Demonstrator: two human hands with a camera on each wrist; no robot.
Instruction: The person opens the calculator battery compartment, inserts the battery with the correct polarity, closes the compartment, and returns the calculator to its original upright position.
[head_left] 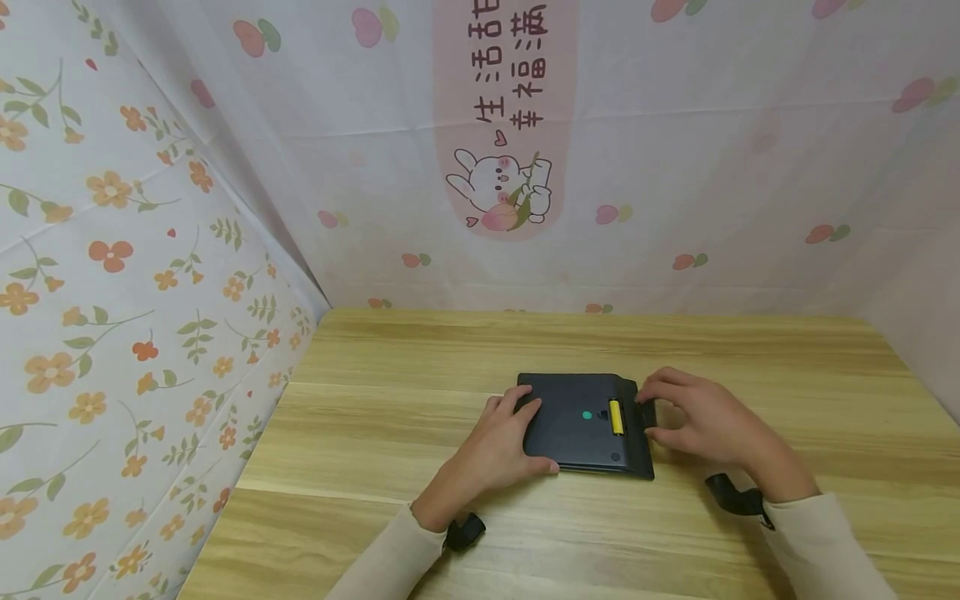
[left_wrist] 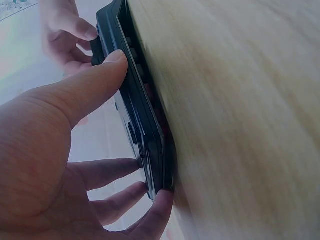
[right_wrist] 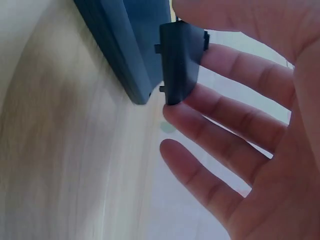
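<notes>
A dark calculator (head_left: pixel 562 429) lies face down on the table, part of its keys showing along the underside in the left wrist view. In its open battery slot sits a yellow battery (head_left: pixel 616 417). My left hand (head_left: pixel 497 446) holds the calculator at its left side, thumb on the near edge and fingers spread over the left end. Just off the right edge, my right hand (head_left: pixel 708 421) pinches a small black battery cover (right_wrist: pixel 181 62) between thumb and fingers. Small tabs stick out from the cover's sides in the right wrist view.
The wood-grain table (head_left: pixel 390 358) runs back to a printed white curtain (head_left: pixel 660 167). At the left hangs a flowered cloth (head_left: pixel 112 333). Black straps with camera mounts (head_left: pixel 738 497) sit on both wrists near the tabletop.
</notes>
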